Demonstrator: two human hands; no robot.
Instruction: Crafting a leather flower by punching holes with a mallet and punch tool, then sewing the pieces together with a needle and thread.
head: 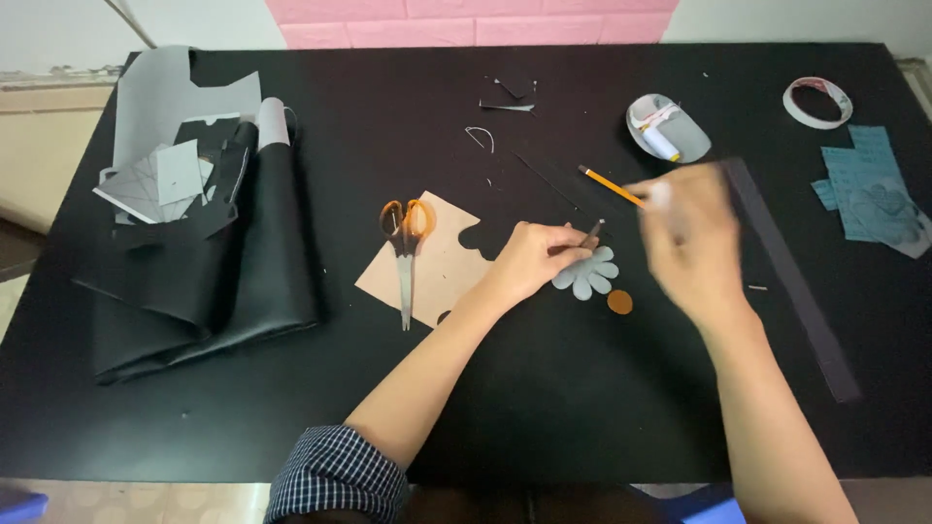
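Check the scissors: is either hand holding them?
No. The orange-handled scissors lie on the tan paper, apart from the left hand, which rests on the grey flower cutout, and the blurred right hand.

You have no packages, labels, signs or screens in front of you here. Nothing on the black table [544,408] carries a printed wrapper or a display, and neither does the wall behind it.
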